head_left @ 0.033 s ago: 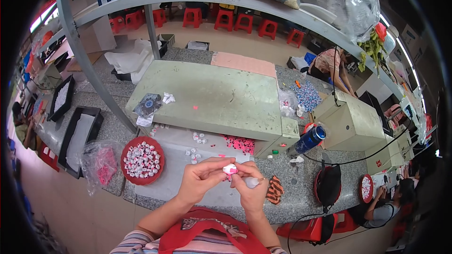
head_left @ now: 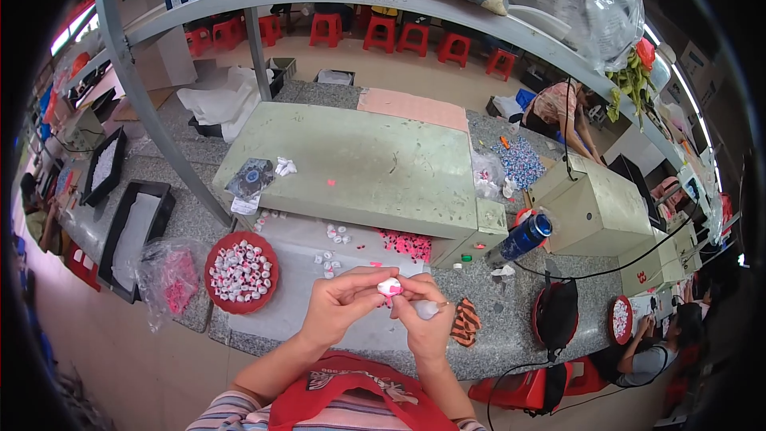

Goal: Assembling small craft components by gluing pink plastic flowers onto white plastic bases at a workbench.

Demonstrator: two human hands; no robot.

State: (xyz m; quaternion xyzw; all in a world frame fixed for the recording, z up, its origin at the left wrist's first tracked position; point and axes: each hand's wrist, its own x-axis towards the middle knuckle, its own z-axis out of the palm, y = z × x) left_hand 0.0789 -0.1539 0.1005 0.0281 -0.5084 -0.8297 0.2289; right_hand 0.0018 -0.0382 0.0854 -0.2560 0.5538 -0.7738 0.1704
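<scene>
Both hands meet just above the near edge of the grey stone table. The left hand has its fingers closed narrowly around a small white-and-pink piece, and the right hand touches the same piece from the right while its fingers also pinch a small pale tool.

Taking that piece as the landmark: a red round tray filled with similar white pieces sits to its left, near the table's front edge. Beyond it, a few loose white pieces and a patch of pink bits lie on a pale sheet. Farther beyond stands a long green box, whose front wall closes off that side. To the right lie a striped cloth and a blue bottle. The bare strip of sheet between the piece and the tray gives the most open room.
</scene>
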